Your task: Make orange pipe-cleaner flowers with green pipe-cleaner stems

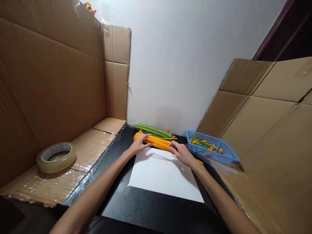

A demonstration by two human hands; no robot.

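A thick bundle of orange pipe cleaners lies across the back edge of a white sheet of paper. My left hand is closed over the bundle's left part, its fingers behind and its thumb in front. At the right end, my right hand has its fingers curled and its thumb against the orange tips; how many it grips is hidden. Just behind lies a bundle of green pipe cleaners, with a few orange bits at its right end. One orange pipe cleaner pokes out beyond my right wrist.
A blue plastic basket with several small orange and green pipe-cleaner pieces stands at the right. On the cardboard at the left rests a roll of clear tape. Cardboard walls flank the black tabletop, and a white wall closes the back.
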